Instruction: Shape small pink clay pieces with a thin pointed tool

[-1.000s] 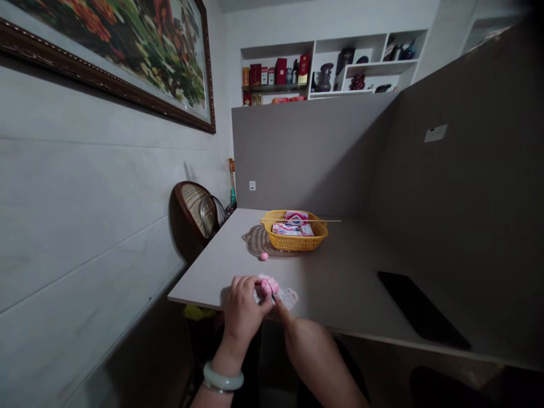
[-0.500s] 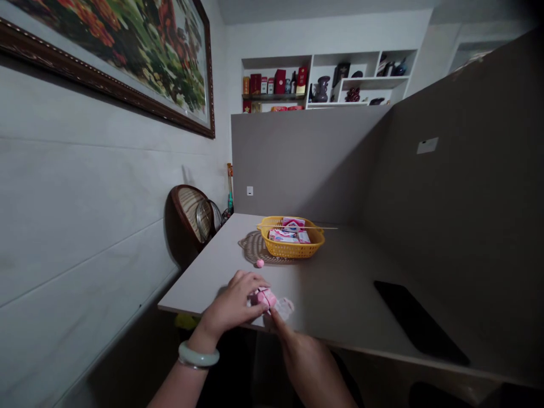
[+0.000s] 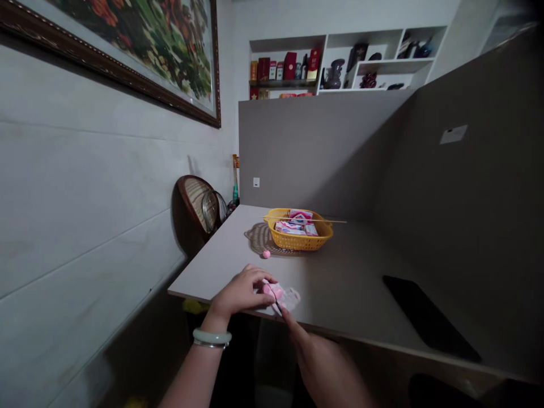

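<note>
Left hand (image 3: 242, 293), grip clamped around a soft pink lump (image 3: 272, 291), right hand (image 3: 325, 365) pinching a thin dark tool (image 3: 277, 306), crinkled clear wrapper (image 3: 292, 297) just beside, small pink ball (image 3: 266, 254) on the grey bench (image 3: 221, 277), woven mat (image 3: 255, 238), yellow plastic basket (image 3: 297, 243) beyond

A lump of soft pink clay (image 3: 272, 291) sits just above the front edge of the tabletop (image 3: 221, 272), cupped from above by the left hand (image 3: 240, 293). The right hand (image 3: 323, 368) pinches a thin dark stick (image 3: 277, 306), its tip against the lump. A crumpled sheet of translucent plastic (image 3: 291, 297) touches the lump's right side. A small pink clay ball (image 3: 266, 254) lies well behind it.
</note>
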`<state>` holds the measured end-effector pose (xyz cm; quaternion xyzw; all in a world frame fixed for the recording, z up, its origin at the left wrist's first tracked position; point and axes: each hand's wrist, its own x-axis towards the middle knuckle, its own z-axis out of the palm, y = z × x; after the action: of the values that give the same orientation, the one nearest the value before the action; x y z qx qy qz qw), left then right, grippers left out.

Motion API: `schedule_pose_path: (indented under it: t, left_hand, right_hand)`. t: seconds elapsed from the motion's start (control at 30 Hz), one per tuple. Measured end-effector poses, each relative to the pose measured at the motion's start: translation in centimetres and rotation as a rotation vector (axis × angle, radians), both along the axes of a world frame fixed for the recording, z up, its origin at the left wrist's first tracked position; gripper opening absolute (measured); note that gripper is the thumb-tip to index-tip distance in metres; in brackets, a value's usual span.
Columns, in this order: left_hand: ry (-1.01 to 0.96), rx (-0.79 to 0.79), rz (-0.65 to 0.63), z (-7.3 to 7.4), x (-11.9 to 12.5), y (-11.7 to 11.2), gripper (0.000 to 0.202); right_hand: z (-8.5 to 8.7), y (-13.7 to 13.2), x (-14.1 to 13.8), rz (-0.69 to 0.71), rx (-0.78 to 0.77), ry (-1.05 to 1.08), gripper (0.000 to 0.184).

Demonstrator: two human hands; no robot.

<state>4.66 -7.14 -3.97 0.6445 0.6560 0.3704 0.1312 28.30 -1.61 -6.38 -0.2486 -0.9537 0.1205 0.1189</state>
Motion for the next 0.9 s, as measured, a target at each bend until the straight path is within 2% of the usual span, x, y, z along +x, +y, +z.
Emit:
schedule_pose_path:
  t: [0.17, 0.27, 0.37, 0.47, 0.53, 0.63, 0.77, 0.83, 0.9]
  left_hand:
    - [-0.029, 0.018, 0.009, -0.3, -0.4, 0.2, 0.038]
    - [-0.035, 0.039, 0.034, -0.6, -0.6, 0.2, 0.038]
    - [-0.024, 0.038, 0.038, -0.7, -0.6, 0.2, 0.038]
    - [-0.026, 0.031, 0.052, -0.7, -0.5, 0.1, 0.039]
    - [-0.028, 0.021, 0.060, -0.5, -0.3, 0.1, 0.040]
    - [-0.029, 0.010, 0.056, -0.4, -0.3, 0.1, 0.040]
    - [-0.037, 0.008, 0.084, -0.5, -0.5, 0.3, 0.042]
    - [-0.037, 0.013, 0.098, -0.6, -0.6, 0.3, 0.042]
    - [-0.032, 0.016, 0.085, -0.7, -0.6, 0.2, 0.041]
  right_hand:
    - [0.7, 0.7, -2.1, -0.004, 0.007, -0.036, 0.049]
    - [1.0, 0.7, -2.8, -0.006, 0.012, -0.040, 0.053]
    - [0.3, 0.5, -1.8, 0.020, 0.011, 0.013, 0.061]
    - [-0.9, 0.4, -0.2, 0.012, 0.023, 0.067, 0.063]
    - [-1.1, 0.4, 0.5, -0.002, 0.038, 0.054, 0.064]
    - [0.0, 0.4, -0.2, 0.021, 0.036, -0.003, 0.066]
    - [1.7, 0.2, -2.8, 0.003, 0.039, -0.087, 0.066]
    - [1.6, 0.2, -3.3, 0.010, 0.037, -0.084, 0.068]
    - [0.8, 0.2, -2.8, 0.017, 0.058, 0.020, 0.066]
